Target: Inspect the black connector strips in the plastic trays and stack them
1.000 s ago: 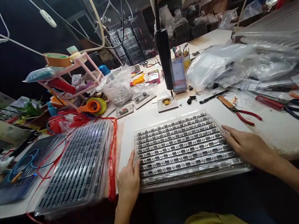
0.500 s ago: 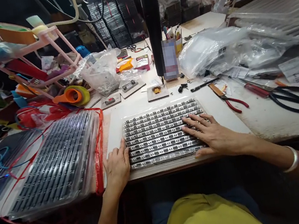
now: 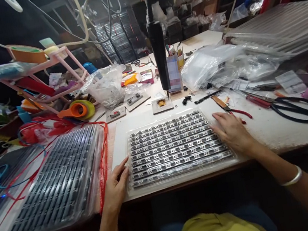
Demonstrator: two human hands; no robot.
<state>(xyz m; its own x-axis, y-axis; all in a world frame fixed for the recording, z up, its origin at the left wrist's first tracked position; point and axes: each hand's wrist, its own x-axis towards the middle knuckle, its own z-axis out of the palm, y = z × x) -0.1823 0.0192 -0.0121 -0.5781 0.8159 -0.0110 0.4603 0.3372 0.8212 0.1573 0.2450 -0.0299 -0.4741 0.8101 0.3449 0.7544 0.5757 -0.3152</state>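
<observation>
In the head view, the clear tray (image 3: 182, 177) lies at the front edge of the counter (image 3: 281, 137). Its rows look already filled with metal strips (image 3: 173, 146); what work is left, I cannot tell. The left hand (image 3: 117, 186) and the right hand (image 3: 230, 130) are at its sides; whether either grip is closed is unclear. Right of the tray is some bare room; left, a tray stack (image 3: 54, 179) limits it.

From your head, the lone camera looks forward and down across the table (image 3: 287, 132), near your left hand (image 3: 113, 188) at seven o'clock and right hand (image 3: 233, 132) at four, your yellow garment (image 3: 220, 230) at five and distant dark stacks (image 3: 119, 37) between eleven and twelve.
</observation>
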